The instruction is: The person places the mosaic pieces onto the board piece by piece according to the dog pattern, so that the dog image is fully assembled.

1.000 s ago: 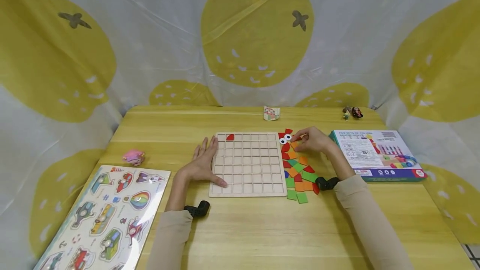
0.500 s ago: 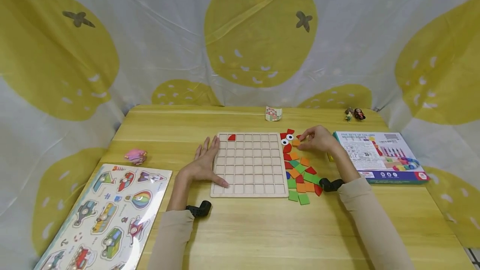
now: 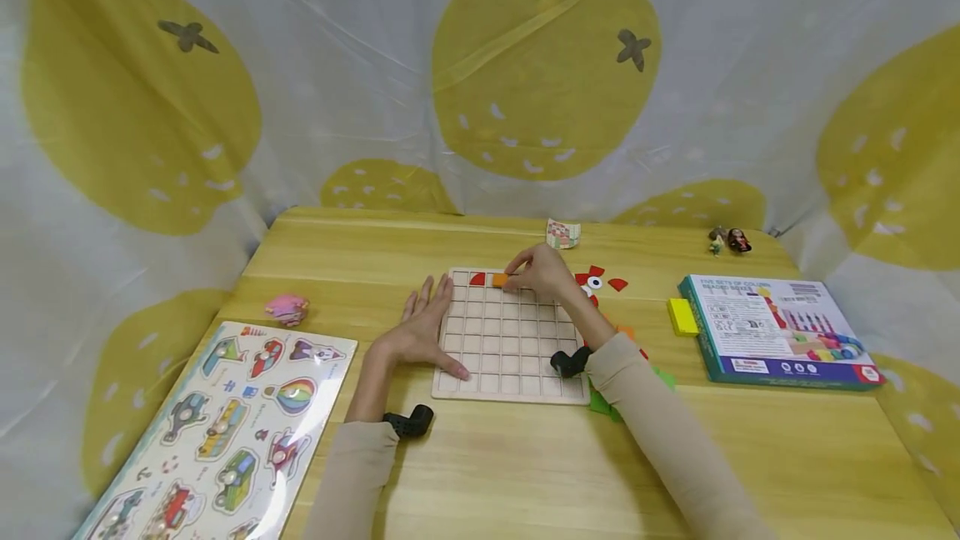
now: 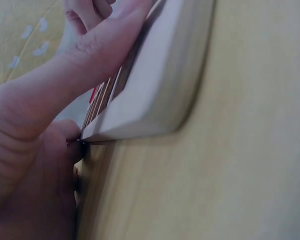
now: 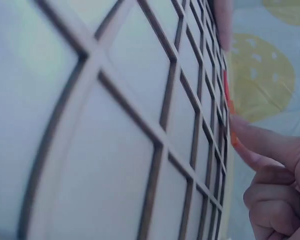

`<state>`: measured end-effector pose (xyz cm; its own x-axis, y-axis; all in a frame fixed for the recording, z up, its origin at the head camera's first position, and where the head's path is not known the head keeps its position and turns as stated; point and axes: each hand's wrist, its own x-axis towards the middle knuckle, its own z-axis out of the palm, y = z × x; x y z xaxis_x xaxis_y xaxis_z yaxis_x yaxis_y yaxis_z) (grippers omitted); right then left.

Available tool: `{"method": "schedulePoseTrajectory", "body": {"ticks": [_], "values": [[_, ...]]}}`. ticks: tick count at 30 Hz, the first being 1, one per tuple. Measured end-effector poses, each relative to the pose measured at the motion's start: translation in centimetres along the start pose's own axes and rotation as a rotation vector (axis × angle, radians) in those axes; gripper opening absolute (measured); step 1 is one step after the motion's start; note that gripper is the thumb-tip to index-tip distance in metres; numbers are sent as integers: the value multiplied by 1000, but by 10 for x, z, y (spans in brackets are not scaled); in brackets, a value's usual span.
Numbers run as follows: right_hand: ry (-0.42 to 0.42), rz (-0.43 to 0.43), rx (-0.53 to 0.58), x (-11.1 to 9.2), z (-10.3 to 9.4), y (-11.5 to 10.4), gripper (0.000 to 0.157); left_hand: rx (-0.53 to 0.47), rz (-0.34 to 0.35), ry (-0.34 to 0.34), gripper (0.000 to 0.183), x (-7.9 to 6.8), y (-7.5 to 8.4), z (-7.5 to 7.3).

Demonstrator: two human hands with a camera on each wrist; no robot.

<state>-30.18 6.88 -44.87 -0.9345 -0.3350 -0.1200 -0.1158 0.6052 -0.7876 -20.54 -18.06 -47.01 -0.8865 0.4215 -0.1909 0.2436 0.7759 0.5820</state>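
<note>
A wooden grid board [image 3: 512, 347] lies flat on the table. In its top row sits a red quarter-circle piece [image 3: 477, 279]. My right hand [image 3: 546, 272] pinches an orange square tile [image 3: 498, 280] between thumb and index finger, over the top row just right of the red piece. The right wrist view shows the orange tile [image 5: 233, 139] at the fingertips, its other fingers curled. My left hand [image 3: 418, 332] rests along the board's left edge, fingers spread and thumb on the lower left cells. In the left wrist view the thumb [image 4: 85, 60] lies over the board's corner [image 4: 155, 110].
Right of the board lie loose tiles, including an eye piece [image 3: 594, 282] and green squares [image 3: 600, 403], partly hidden by my right forearm. A yellow block [image 3: 682, 317] stands beside a toy box [image 3: 780, 327]. A vehicle puzzle [image 3: 247, 407] and pink figure [image 3: 287, 308] lie left.
My right hand has carried the orange tile leftward from the loose tiles to the board's top row. The left hand keeps its place. The head view has shifted slightly.
</note>
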Motion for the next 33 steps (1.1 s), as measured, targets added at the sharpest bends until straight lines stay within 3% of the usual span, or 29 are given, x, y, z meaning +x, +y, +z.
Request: {"method": "schedulePoseTrajectory", "body": {"ticks": [7,15,20,27,33], "values": [[64,33,34,4,10,3,23,-5,8,-15,153,3,2,2],[9,20,64,1,9,3,25,3,23,-27,153,7,2,3],[37,26,69,-16,-25,15,33,-1,35,-23,153,7,1,2],[133,133,41,-52,-88,61,36,29,5,-4,152,1,-9,-5],[89,190,-19,-52,-99,93,34,18,-2,-3,151,-1,-16,-10]]}}
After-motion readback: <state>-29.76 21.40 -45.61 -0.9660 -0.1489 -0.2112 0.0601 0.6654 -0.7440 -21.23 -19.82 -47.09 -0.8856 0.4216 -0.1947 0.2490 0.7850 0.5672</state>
